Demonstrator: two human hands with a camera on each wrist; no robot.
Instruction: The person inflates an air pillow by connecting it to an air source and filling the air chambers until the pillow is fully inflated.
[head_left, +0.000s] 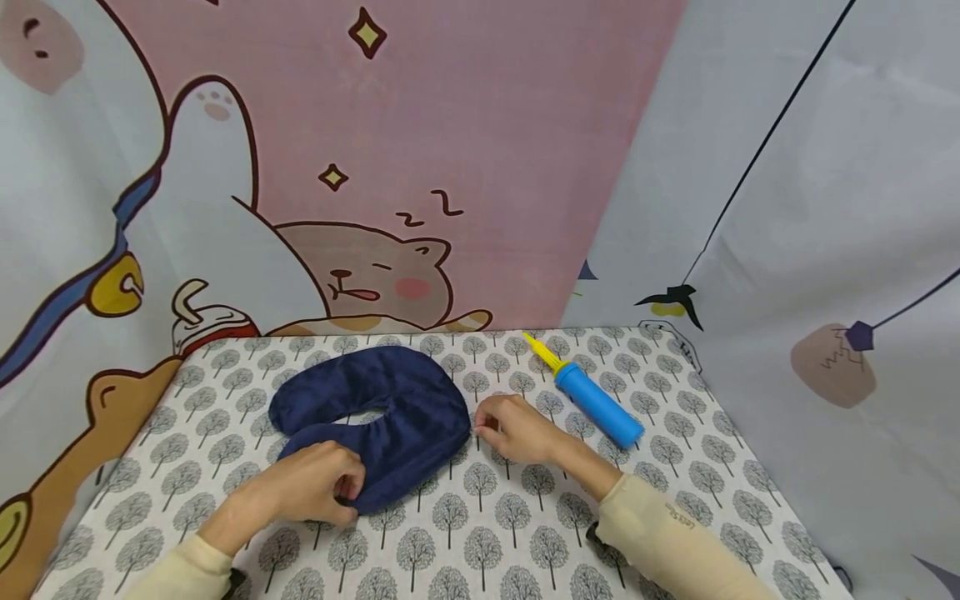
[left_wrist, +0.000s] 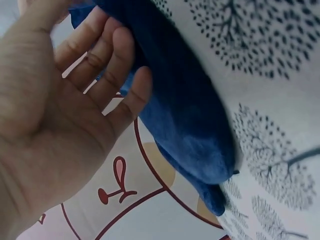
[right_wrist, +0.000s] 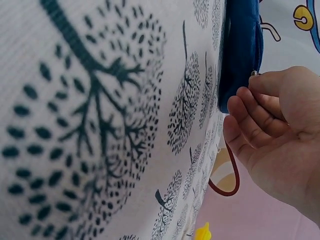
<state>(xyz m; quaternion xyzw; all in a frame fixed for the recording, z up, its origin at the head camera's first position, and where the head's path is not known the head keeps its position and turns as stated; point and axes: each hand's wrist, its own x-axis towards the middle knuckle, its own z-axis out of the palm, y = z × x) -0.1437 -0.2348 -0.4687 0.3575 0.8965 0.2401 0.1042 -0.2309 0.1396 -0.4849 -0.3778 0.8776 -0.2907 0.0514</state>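
A navy plush U-shaped neck pillow [head_left: 405, 417] lies on the patterned cloth, its opening facing left. My left hand [head_left: 318, 483] grips the pillow's near edge, with the thumb on the near side. In the left wrist view, the fingers of the left hand [left_wrist: 75, 110] bend against the blue plush; their tips are partly hidden. At the pillow's right end, my right hand [head_left: 517, 429] pinches a small metal zipper pull [right_wrist: 254, 74] between thumb and forefinger. A zipper line runs up the blue edge [right_wrist: 242, 45] from that pull in the right wrist view.
A blue hand pump [head_left: 600, 404] with a yellow nozzle [head_left: 542, 350] lies right of the pillow, beyond the right forearm. The tree-print cloth [head_left: 480, 542] covers the table. Cartoon-printed curtains [head_left: 510, 167] hang at the back and sides.
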